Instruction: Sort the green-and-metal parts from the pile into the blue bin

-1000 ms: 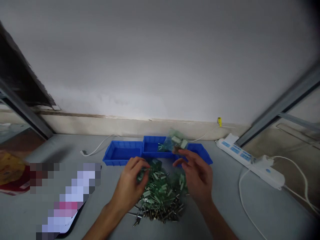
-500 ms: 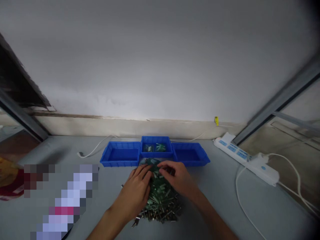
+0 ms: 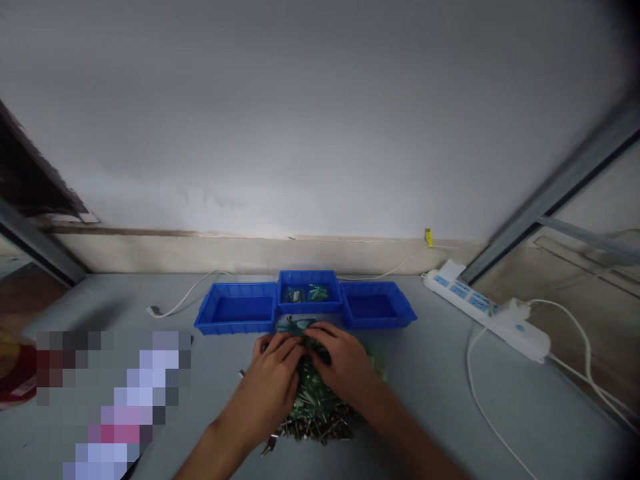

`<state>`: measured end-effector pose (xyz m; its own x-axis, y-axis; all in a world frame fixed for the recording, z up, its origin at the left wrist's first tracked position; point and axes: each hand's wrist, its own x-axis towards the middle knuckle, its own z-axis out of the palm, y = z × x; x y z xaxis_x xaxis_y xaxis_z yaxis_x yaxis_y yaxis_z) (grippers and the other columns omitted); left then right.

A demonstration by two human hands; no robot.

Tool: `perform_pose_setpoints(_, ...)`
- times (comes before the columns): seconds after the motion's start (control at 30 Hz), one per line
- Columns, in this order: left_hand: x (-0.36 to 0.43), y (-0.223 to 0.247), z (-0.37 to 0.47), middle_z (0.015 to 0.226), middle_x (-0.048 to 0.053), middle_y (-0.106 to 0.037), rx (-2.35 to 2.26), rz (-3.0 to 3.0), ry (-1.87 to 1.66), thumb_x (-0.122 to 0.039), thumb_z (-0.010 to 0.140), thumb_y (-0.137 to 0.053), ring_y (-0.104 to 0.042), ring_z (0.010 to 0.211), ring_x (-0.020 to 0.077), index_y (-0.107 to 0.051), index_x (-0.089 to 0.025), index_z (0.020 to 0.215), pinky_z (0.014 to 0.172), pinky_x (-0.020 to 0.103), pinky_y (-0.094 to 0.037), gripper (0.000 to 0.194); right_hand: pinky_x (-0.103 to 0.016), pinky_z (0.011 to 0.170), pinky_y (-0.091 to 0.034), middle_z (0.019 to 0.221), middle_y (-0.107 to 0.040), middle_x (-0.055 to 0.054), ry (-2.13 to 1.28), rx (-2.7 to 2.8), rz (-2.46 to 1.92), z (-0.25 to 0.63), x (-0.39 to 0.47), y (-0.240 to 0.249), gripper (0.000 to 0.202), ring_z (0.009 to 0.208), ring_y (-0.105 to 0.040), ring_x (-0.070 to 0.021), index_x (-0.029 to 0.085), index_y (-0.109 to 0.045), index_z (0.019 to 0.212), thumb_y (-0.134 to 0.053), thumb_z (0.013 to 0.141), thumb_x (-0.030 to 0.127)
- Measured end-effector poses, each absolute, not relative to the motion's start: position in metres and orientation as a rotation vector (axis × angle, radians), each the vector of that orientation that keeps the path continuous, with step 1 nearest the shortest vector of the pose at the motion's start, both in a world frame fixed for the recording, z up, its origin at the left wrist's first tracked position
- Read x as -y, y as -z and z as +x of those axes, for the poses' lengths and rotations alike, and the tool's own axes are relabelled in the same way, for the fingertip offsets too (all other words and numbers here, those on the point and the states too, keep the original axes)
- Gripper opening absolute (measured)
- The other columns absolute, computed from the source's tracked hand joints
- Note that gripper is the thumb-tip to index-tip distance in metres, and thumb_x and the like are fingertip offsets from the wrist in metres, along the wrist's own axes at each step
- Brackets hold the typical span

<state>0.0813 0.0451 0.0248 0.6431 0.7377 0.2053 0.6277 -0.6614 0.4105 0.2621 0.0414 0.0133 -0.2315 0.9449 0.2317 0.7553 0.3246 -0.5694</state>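
1. While both hands are being kept low over the table [image 3: 450, 400], the left hand [image 3: 273, 383] and the right hand [image 3: 343, 367] are being pressed into the far end of a pile of small green parts [image 3: 320, 407], with the fingers curled down among the pieces.
2. Whether any piece is actually being pinched cannot be told, since the fingertips are being hidden by the pile and by each other; both hands are being held partly closed, not flat.
3. The pile is lying at the centre of the table, directly at 6 o'clock from the middle blue bin [image 3: 310, 293], just beside its near wall.
4. A few green pieces are being held by that middle bin; the left blue bin [image 3: 235, 310] at 9 o'clock of it and the right blue bin [image 3: 377, 307] at 3 o'clock are showing only blue floors.
5. The parts are being judged light, stiff and small, with thin metal pins sticking out at the pile's near edge; these pins are likely being tangled together and could be bent.
6. Each piece is best being taken by its green body between thumb and forefinger, not by the pins.
7. A white power strip [image 3: 485, 313] is lying at 3 o'clock, well apart from the hands.
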Motion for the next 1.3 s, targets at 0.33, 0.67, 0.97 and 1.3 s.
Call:
perform_pose_setpoints(0.33, -0.047, -0.021, 0.078, 0.104, 0.009, -0.065, -1.24, 2.262, -0.897, -0.018, 0.092, -0.044, -0.061, 0.097, 0.0269, -0.058, -0.02, 0.11, 0.088, 0.043, -0.047, 0.022, -0.032, 0.078, -0.051, 0.092, -0.071, -0.007, -0.433, 1.79, -1.346, 0.265, -0.044, -0.021, 0.02, 0.083, -0.066, -0.0207, 0.021, -0.07, 0.096, -0.05, 0.094, 0.023)
perform_pose_setpoints(0.67, -0.05, -0.032, 0.088, 0.072, 0.002, -0.069, -0.957, 1.26, -0.939, -0.049, 0.09, -0.055, -0.062, 0.063, 0.017, -0.049, -0.017, 0.12, 0.059, 0.026, -0.047, 0.045, -0.021, 0.038, -0.025, 0.046, -0.043, 0.007, -1.166, 1.037, -1.228, 0.257, -0.041, -0.028, 0.029, 0.039, -0.034, -0.0077, 0.019, -0.073, 0.09, -0.066, 0.082, 0.046)
perform_pose_setpoints(0.97, -0.049, -0.036, 0.079, 0.091, 0.002, -0.066, -1.043, 1.232, -1.091, -0.048, 0.089, -0.057, -0.061, 0.077, 0.0171, -0.065, -0.019, 0.097, 0.073, 0.028, -0.048, 0.031, -0.022, 0.047, -0.049, 0.076, -0.068, -0.001, -1.145, 1.17, -1.139, 0.26, -0.038, -0.035, 0.018, 0.057, -0.056, -0.012, 0.024, -0.077, 0.09, -0.065, 0.082, 0.035)
perform_pose_setpoints(1.3, -0.047, -0.039, 0.077, 0.096, 0.003, -0.064, -1.199, 1.656, -1.142, -0.036, 0.094, -0.05, -0.061, 0.085, 0.0191, -0.056, -0.021, 0.106, 0.072, 0.029, -0.047, 0.02, -0.027, 0.054, -0.053, 0.091, -0.073, -0.005, -1.008, 1.098, -1.035, 0.265, -0.039, -0.04, 0.03, 0.063, -0.064, -0.0151, 0.026, -0.072, 0.111, -0.068, 0.083, 0.036)
